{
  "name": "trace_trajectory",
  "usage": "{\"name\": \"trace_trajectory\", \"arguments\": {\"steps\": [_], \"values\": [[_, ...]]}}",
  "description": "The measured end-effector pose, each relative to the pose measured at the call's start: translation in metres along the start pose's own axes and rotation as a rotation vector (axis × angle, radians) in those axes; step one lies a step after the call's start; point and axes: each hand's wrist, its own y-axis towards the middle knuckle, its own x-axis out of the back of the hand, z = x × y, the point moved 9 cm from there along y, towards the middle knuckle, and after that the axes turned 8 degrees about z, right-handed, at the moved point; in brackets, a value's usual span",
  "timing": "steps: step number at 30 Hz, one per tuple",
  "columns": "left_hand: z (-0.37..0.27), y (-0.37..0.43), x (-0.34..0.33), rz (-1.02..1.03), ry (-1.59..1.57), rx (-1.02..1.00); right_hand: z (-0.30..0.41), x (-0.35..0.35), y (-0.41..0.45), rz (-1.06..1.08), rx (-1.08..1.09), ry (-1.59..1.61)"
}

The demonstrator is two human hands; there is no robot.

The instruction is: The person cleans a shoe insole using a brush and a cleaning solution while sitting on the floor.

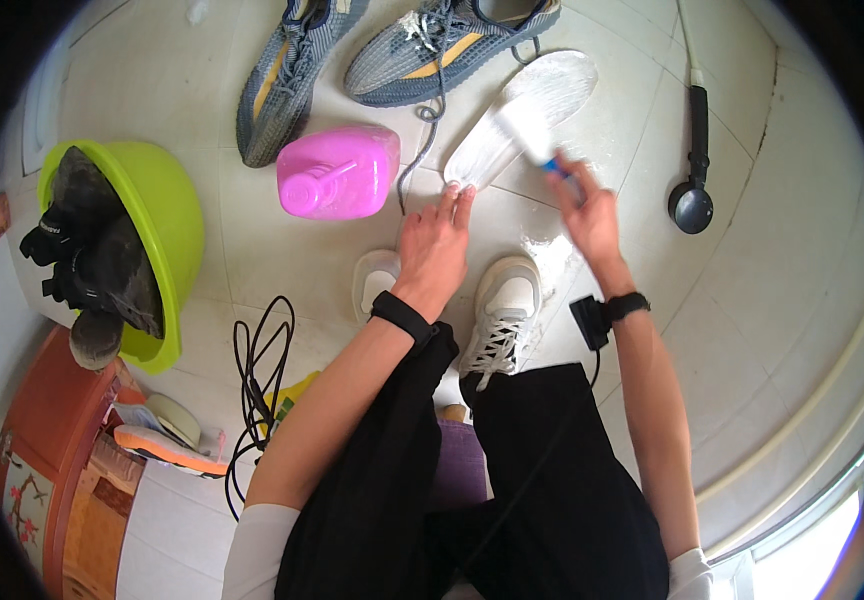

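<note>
A white shoe insole (563,82) lies flat on the tiled floor, wet and streaked with what looks like foam. My left hand (436,247) presses its near end down with the fingertips and grips nothing. In my right hand (593,217) is a brush (526,131) with a blue-and-white body, blurred, its head over the middle of the insole. Just beyond lie two grey knitted sneakers with yellow stripes, one on the left (278,90) and one nearer the insole (409,67) with white foam on its laces. A pink plastic jug (342,172) is left of my left hand.
On the left, a lime-green basin (177,225) holds dark shoes (117,255). A black shower head (692,206) on a hose lies at right. Looped black cable (256,382) rests beside my left arm. A reddish wooden cabinet (57,420) stands at lower left.
</note>
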Motion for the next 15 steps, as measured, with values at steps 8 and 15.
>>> {"name": "trace_trajectory", "arguments": {"steps": [8, 15], "values": [[-0.006, 0.001, 0.006, -0.039, 0.026, -0.012, -0.006, 0.032, 0.021, -0.082, 0.008, -0.130], [-0.006, 0.003, 0.008, -0.037, 0.032, -0.005, 0.006, -0.004, 0.001, 0.066, 0.119, -0.017]]}}
